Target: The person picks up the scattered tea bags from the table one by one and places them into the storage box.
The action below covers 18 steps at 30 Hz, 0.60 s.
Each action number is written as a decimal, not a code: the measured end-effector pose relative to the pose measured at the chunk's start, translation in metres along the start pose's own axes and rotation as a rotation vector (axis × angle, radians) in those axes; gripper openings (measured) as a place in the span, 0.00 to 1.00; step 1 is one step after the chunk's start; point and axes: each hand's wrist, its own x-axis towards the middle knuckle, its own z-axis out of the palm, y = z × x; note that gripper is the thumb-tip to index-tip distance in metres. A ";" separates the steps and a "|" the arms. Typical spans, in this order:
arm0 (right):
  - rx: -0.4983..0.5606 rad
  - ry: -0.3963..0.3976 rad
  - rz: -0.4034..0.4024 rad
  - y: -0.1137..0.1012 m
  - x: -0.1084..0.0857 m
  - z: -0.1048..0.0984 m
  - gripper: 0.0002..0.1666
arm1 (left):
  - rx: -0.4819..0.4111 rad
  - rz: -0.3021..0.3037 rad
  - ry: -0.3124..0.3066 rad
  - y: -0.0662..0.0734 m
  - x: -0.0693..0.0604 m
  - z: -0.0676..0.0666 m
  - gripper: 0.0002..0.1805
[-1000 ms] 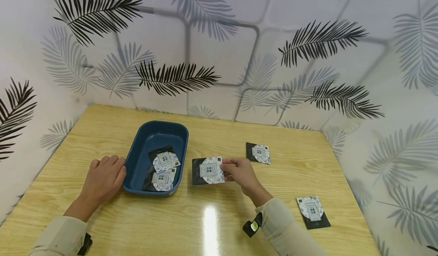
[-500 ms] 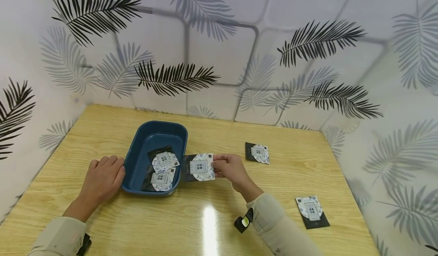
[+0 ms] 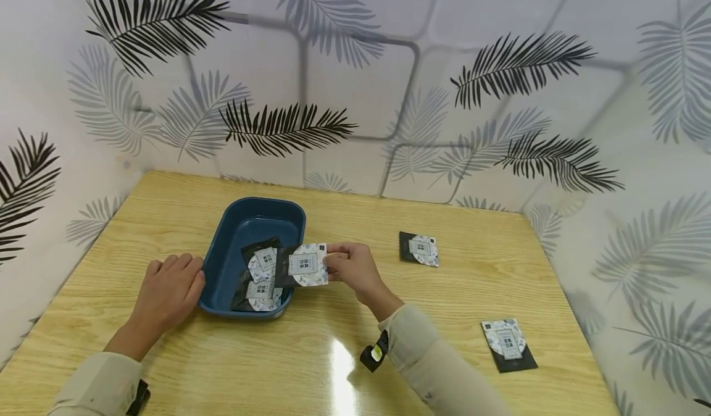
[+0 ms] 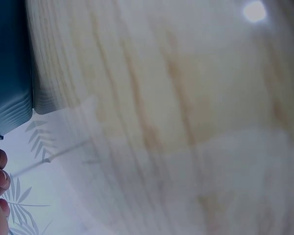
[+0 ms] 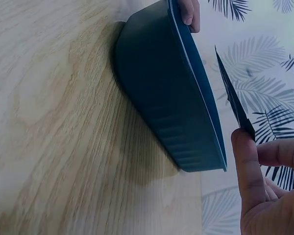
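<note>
My right hand [image 3: 355, 271] pinches the right edge of a flat black-and-white sachet [image 3: 303, 265] between thumb and fingers. In the head view the sachet overlaps the right rim of a blue plastic bin [image 3: 224, 243]; from the right wrist it appears tilted, held above the rim, apart from it. Two similar sachets lie overlapped inside the bin, one [image 3: 263, 260] behind the other [image 3: 261, 292], both partly covered by the held one. My left hand [image 3: 169, 289] holds the left rim of the bin, with its fingertips [image 5: 187, 18] visible over the edge in the right wrist view.
Two more sachets lie on the wooden table [image 3: 250, 366], one toward the back [image 3: 419, 249] and one near the right edge [image 3: 508, 345]. A leaf-patterned wall covering [image 3: 355, 95] rises behind and beside the table.
My right hand has moved left with the sachet, from the table right of the bin to over the bin's right rim. My left hand and the bin have stayed in place.
</note>
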 end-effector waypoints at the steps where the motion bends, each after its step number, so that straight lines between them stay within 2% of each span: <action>1: -0.004 -0.002 -0.006 -0.002 0.002 0.003 0.17 | 0.002 0.003 0.001 -0.001 0.001 -0.001 0.07; 7: -0.011 -0.018 -0.057 -0.007 0.021 0.028 0.19 | 0.025 0.000 -0.006 -0.002 -0.001 -0.003 0.07; 11: -0.022 0.011 -0.084 -0.012 0.031 0.043 0.16 | 0.037 0.012 -0.004 -0.001 -0.002 0.000 0.07; 16: -0.137 0.042 -0.107 -0.019 0.037 0.054 0.06 | 0.034 0.019 0.023 0.000 0.002 0.001 0.07; 18: -0.189 0.045 -0.117 -0.020 0.038 0.057 0.05 | 0.037 0.020 0.024 0.000 0.004 0.000 0.07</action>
